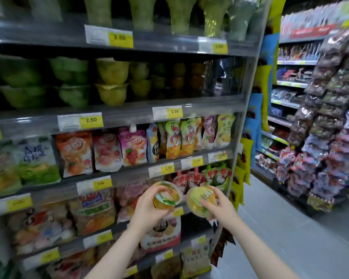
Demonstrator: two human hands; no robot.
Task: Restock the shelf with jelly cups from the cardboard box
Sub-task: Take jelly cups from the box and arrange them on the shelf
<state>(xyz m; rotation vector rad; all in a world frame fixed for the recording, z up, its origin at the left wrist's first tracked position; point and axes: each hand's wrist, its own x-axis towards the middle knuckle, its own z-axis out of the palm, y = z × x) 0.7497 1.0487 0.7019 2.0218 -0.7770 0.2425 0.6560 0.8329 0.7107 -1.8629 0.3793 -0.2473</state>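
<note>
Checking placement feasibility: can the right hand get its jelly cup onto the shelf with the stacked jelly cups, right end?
Probably yes. The right hand holds a yellow jelly cup well below that shelf, so it must lift. The shelf's right end looks bare in front, with nothing visibly blocking the way up.

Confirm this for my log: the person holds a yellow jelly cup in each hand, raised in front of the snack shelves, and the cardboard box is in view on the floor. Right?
Not quite. The head view shows no cardboard box anywhere. The rest stands: the left hand and right hand each hold a yellow jelly cup before the snack shelves.
</note>
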